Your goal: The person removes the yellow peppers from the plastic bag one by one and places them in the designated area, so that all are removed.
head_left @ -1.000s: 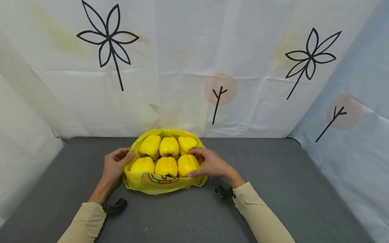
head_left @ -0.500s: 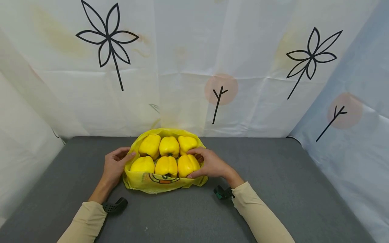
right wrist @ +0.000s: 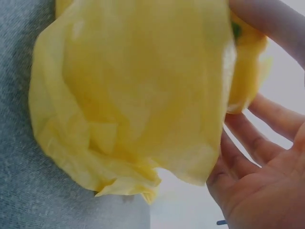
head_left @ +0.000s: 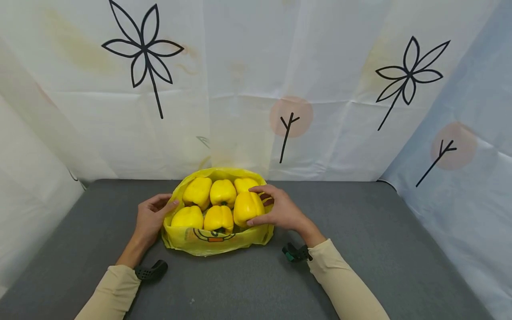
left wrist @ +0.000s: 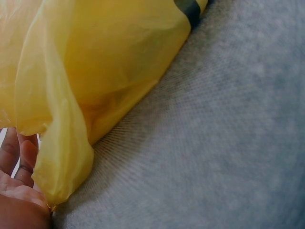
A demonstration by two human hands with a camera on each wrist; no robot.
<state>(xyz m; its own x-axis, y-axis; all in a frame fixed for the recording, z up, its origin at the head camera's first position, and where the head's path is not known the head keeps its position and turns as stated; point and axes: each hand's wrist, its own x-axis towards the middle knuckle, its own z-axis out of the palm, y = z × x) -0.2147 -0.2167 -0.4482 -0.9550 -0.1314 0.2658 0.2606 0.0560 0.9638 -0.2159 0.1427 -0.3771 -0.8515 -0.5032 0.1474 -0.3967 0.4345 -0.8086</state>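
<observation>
A yellow plastic bag (head_left: 240, 242) with its mouth spread wide lies on the grey table, holding several yellow bell peppers (head_left: 222, 193) in two rows. My right hand (head_left: 284, 211) grips the front right bell pepper (head_left: 245, 211) between thumb and fingers, raised a little above its neighbours. In the right wrist view, part of that pepper (right wrist: 245, 76) shows behind the bag's side (right wrist: 143, 90), with the fingers around it. At the bag's left edge, my left hand (head_left: 150, 218) holds the rim, thumb over the inner side. The left wrist view shows the bag's loose corner (left wrist: 66, 162) beside the palm.
The grey table (head_left: 224, 289) stretches to both sides and in front of the bag. Close behind the bag hangs a white cloth wall (head_left: 240, 124) with printed plants, and a side cloth (head_left: 476, 209) borders the right.
My right hand has lifted the front right bell pepper slightly up from its place in the row. The left hand has stayed at the bag's rim.
</observation>
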